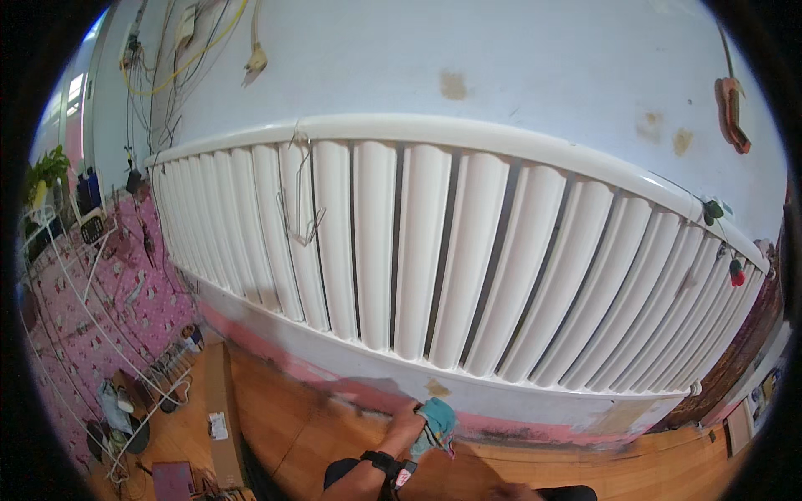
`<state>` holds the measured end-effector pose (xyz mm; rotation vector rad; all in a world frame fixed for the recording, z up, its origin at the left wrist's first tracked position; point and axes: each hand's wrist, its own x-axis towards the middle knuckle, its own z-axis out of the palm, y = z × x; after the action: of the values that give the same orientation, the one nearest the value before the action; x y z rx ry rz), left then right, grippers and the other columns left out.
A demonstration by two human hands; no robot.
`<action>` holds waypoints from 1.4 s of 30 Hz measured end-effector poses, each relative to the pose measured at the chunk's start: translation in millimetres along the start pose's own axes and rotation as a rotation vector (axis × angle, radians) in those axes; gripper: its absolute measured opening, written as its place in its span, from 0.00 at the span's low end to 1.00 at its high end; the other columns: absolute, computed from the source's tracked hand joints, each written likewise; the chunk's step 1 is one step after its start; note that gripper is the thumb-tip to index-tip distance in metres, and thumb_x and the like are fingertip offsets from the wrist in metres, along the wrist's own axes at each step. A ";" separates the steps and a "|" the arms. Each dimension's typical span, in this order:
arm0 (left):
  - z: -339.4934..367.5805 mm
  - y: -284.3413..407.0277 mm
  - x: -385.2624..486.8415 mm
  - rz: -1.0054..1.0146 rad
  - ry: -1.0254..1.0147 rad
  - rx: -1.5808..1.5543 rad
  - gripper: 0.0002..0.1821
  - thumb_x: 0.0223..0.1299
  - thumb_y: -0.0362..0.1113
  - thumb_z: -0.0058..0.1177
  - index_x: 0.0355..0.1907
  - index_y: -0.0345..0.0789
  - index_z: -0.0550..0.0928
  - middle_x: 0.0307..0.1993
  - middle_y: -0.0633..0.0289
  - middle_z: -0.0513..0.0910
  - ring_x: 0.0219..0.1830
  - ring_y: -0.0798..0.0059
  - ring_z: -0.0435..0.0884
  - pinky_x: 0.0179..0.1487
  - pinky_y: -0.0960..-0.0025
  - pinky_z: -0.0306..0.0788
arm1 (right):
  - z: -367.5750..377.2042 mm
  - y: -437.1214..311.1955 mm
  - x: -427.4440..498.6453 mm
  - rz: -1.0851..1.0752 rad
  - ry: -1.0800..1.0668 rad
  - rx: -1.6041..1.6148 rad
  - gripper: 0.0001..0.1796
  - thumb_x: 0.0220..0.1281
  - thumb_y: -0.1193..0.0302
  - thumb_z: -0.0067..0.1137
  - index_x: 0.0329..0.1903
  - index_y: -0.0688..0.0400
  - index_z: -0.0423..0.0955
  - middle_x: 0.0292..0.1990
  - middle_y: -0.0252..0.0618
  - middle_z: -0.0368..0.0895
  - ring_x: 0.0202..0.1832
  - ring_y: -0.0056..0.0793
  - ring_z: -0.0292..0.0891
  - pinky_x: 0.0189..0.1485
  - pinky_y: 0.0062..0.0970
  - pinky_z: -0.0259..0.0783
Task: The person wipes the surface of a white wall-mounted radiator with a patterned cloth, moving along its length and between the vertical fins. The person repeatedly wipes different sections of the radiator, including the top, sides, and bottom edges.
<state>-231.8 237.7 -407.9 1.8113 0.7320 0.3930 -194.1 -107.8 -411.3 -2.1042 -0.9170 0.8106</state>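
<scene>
My left hand [408, 414], with a dark band on its wrist, grips a bunched teal cloth [440, 416] with striped edging. It is low against the wall, by the painted pink band [489, 429] under a long white radiator [426, 250]. Most of that hand's fingers are hidden by the cloth. At the bottom edge of the picture is my right hand [515, 492], blurred and partly cut off, over the wooden floor [351, 435]. Its fingers cannot be made out.
A bent wire hanger [303, 235] hangs on the radiator, and an artificial red rose [737, 273] at its right end. To the left are a long cardboard box [220, 401], a white metal rack [69, 257] and cables. A hooked tool [730, 116] hangs upper right.
</scene>
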 end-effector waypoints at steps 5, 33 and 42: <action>-69.2 87.5 7.0 0.152 0.200 -0.168 0.19 0.62 0.41 0.57 0.50 0.29 0.81 0.43 0.47 0.85 0.47 0.61 0.84 0.51 0.63 0.74 | -104.0 15.5 -50.7 -0.272 0.753 -0.464 0.11 0.64 0.73 0.59 0.47 0.64 0.80 0.39 0.52 0.84 0.43 0.46 0.81 0.46 0.40 0.75; -203.9 316.9 142.0 1.193 1.242 0.428 0.28 0.71 0.34 0.38 0.71 0.26 0.60 0.71 0.40 0.61 0.72 0.44 0.60 0.75 0.56 0.54 | -93.4 85.2 -59.8 0.045 1.040 -0.219 0.12 0.66 0.73 0.56 0.48 0.66 0.79 0.38 0.50 0.83 0.37 0.42 0.80 0.40 0.34 0.78; -157.2 215.7 143.3 1.035 1.209 0.483 0.37 0.65 0.40 0.47 0.72 0.26 0.56 0.70 0.35 0.58 0.71 0.36 0.58 0.74 0.55 0.54 | -94.3 84.8 -58.0 0.032 1.004 -0.216 0.12 0.67 0.71 0.58 0.49 0.65 0.79 0.39 0.49 0.83 0.37 0.40 0.80 0.40 0.33 0.79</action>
<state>-153.3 397.9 -163.1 2.2030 0.5936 2.2734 -125.2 -229.0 -409.2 -2.2889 -0.4116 -0.3787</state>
